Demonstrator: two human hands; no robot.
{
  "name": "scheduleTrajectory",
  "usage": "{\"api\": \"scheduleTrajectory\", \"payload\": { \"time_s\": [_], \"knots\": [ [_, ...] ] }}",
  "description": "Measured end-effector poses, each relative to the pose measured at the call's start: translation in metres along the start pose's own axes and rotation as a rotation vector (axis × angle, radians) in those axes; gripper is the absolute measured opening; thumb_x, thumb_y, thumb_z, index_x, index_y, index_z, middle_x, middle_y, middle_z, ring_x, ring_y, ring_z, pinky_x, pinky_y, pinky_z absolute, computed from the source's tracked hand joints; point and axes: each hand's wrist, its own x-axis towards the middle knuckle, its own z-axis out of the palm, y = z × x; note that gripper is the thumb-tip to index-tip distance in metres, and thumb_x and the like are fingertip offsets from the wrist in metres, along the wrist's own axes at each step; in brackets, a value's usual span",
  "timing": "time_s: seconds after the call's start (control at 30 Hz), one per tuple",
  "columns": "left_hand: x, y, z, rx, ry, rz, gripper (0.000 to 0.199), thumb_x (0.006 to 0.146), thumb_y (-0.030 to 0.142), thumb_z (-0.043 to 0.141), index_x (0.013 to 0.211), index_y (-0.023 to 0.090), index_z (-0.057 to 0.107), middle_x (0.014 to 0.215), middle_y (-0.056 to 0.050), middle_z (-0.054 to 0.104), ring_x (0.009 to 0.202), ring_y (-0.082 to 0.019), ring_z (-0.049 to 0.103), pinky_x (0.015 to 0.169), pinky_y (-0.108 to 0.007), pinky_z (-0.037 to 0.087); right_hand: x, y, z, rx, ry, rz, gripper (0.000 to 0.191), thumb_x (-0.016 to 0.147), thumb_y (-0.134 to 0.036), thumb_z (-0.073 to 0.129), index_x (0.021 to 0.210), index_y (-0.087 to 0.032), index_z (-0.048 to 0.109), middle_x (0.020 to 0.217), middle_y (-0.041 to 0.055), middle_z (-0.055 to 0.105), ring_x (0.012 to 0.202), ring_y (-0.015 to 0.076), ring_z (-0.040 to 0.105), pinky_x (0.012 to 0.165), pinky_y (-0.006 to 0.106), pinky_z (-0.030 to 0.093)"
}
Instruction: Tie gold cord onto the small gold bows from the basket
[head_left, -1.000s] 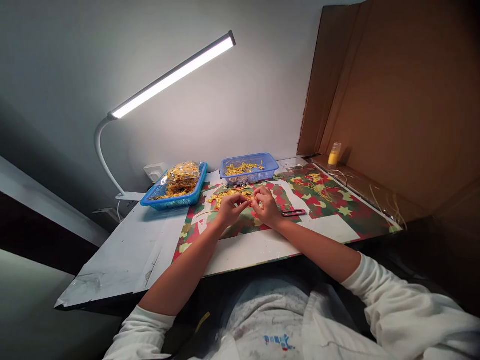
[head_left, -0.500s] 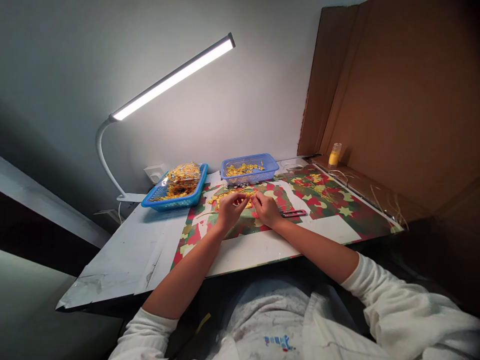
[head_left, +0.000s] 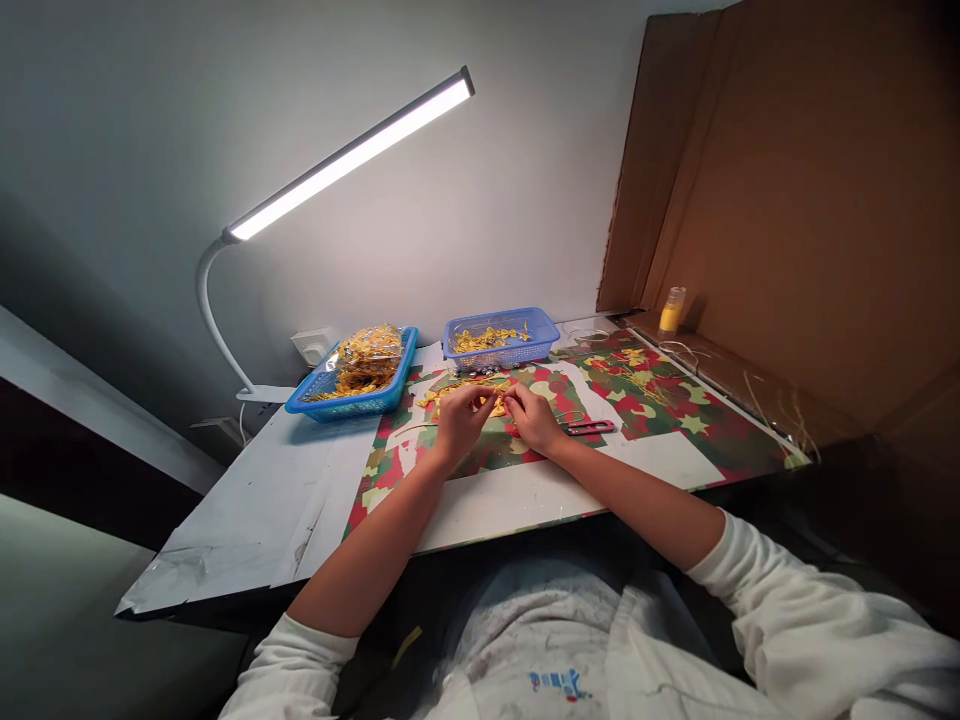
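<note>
My left hand [head_left: 462,420] and my right hand [head_left: 532,418] meet fingertip to fingertip over the patterned mat [head_left: 495,458]. Both are closed in a pinch, and what they hold is too small to make out. Small yellow pieces [head_left: 431,398] lie on the mat behind and beside my left hand. Just right of my right hand rests a red-handled tool [head_left: 596,427]. Behind the hands stands a purple-blue basket [head_left: 536,350] with yellow pieces in it.
On the left, a blue basket [head_left: 341,406] holds yellow pieces and a clear bag. A lamp [head_left: 352,155] reaches over the table from the left. Thin yellow strands [head_left: 649,382] lie on the right, near a small yellow bottle [head_left: 671,312] beside the cardboard [head_left: 795,200].
The whole view has shifted very slightly. Both hands keep nearly the same pinched pose, with the fingertips still close together.
</note>
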Motion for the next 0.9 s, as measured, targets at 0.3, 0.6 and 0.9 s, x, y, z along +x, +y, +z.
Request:
{"api": "scheduleTrajectory", "payload": {
  "time_s": [0.3, 0.6, 0.9],
  "knots": [
    [-0.001, 0.001, 0.001, -0.022, -0.097, -0.014, 0.014, 0.084, 0.026, 0.06, 0.075, 0.019, 0.068, 0.065, -0.001, 0.065, 0.056, -0.011, 0.052, 0.055, -0.024, 0.04, 0.0, 0.004, 0.003, 0.11, 0.02, 0.053, 0.017, 0.086, -0.034, 0.042, 0.075, -0.022, 0.048, 0.055, -0.0033, 0.052, 0.05, 0.0136, 0.05, 0.053, 0.025, 0.038],
    [0.003, -0.002, 0.003, -0.399, -0.088, -0.426, 0.029, 0.074, 0.045, 0.066, 0.069, 0.017, 0.063, 0.059, 0.0, 0.059, 0.052, -0.011, 0.05, 0.049, -0.023, 0.038, 0.01, 0.003, -0.019, -0.036, 0.133, -0.145, 0.013, 0.084, -0.028, 0.054, 0.092, -0.022, 0.061, 0.088, 0.0036, 0.068, 0.077, 0.0178, 0.062, 0.071, 0.03, 0.047],
    [0.003, -0.001, 0.001, -0.356, -0.156, -0.402, 0.028, 0.075, 0.044, 0.066, 0.071, 0.017, 0.063, 0.064, 0.0, 0.061, 0.054, -0.011, 0.05, 0.049, -0.022, 0.037, 0.012, 0.009, -0.023, -0.208, 0.056, -0.315, 0.004, 0.083, -0.019, 0.057, 0.08, -0.021, 0.058, 0.08, 0.0024, 0.064, 0.078, 0.0181, 0.058, 0.072, 0.03, 0.042]
  ]
}}
